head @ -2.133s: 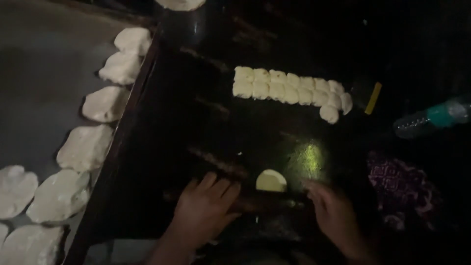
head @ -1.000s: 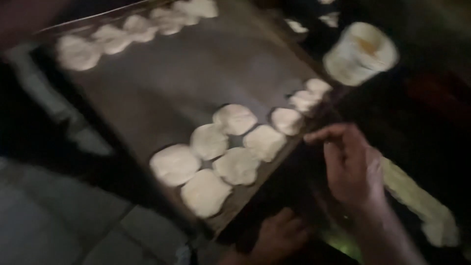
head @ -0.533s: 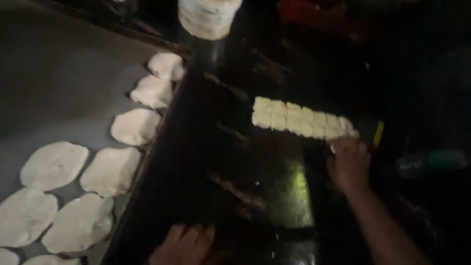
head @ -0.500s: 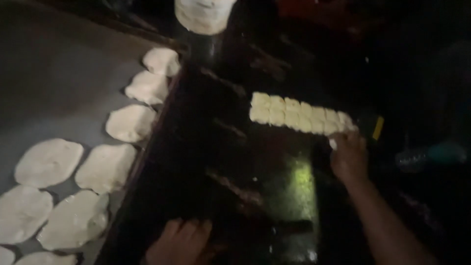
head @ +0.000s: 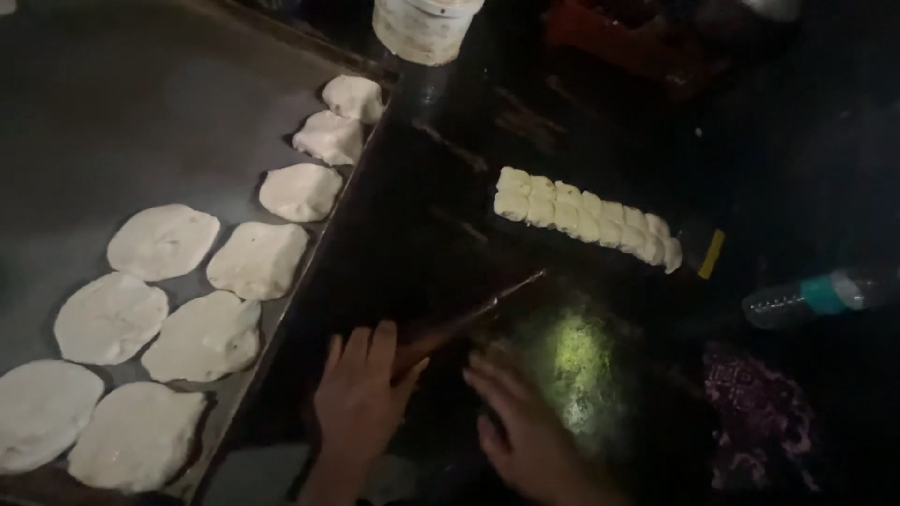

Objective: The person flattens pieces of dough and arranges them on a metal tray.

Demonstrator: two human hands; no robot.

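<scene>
I see the big tray (head: 141,112) of flattened dough rounds (head: 258,260) at left. A row of dough pieces (head: 586,217) lies on the dark counter (head: 422,225). My left hand (head: 361,398) rests flat, fingers spread, on a rolling pin (head: 469,319); my right hand (head: 525,436) lies open beside it, holding nothing.

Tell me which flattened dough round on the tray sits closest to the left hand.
The flattened dough round in the tray's right column, second from the near end, just left of the left hand. The other rounds lie farther up the tray or farther left.
</scene>
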